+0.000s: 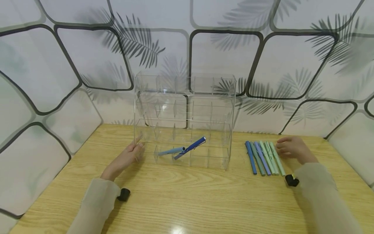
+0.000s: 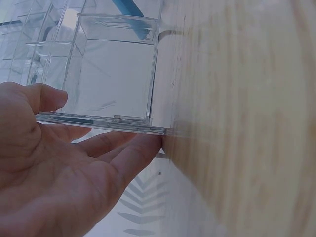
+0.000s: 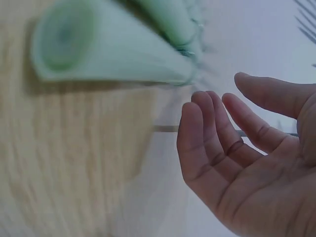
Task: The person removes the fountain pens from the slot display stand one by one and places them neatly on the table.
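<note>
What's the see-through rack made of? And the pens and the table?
Rack: probably glossy clear plastic, maybe glass; the wall shows through.
Pens: probably smooth plastic, perhaps painted metal; their colours look even.
Table: wood or wood-look, slightly shiny; grain shows and light reflects.

My left grip [image 2: 74, 180] holds the edge of a clear compartmented rack [image 2: 108, 123], thumb [image 2: 52, 98] to one side and fingers [image 2: 140, 153] to the other, at a wood-grained table [image 2: 237, 123]; a blue pen [image 2: 131, 16] slants at the top of the view.
</note>
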Motion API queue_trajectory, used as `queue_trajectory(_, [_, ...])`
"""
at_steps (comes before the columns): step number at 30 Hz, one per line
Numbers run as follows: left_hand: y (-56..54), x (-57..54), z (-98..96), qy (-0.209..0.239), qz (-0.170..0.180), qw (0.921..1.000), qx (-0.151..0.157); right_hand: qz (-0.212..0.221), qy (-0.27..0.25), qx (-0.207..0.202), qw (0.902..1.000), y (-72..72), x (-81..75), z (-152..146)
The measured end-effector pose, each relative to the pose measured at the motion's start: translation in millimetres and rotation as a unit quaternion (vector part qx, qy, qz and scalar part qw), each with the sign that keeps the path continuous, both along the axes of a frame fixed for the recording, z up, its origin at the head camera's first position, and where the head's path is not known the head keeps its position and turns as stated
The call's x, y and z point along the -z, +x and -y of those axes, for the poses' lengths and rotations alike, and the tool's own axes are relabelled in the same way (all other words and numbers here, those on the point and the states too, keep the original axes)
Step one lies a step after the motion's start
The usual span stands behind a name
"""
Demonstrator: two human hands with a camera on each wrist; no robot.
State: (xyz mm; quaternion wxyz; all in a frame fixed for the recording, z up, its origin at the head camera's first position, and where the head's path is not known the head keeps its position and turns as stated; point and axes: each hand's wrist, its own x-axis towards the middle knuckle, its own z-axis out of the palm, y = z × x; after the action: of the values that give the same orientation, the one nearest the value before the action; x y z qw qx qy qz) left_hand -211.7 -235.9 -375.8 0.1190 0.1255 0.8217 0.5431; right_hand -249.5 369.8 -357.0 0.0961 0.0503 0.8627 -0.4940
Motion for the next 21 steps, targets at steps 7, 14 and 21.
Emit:
queue_trajectory(7, [-1.2,0.0,-0.9,0.001,0.002,0.9999,-0.011,-0.011,-0.029,-0.014,0.9994,10.6,-13.9,3])
queue_trajectory(14, [0.0,-0.2,0.4,-0.004,-0.006,1.0000,-0.002,-0.049,-0.083,-0.045,0.9943,16.7,-25.5,18])
queue_trajectory(21, [-0.3,-0.9,-0.5,0.002,-0.008,1.0000,-0.004,-0.085,-0.157,-0.069,0.9814,20.8,-40.1,35])
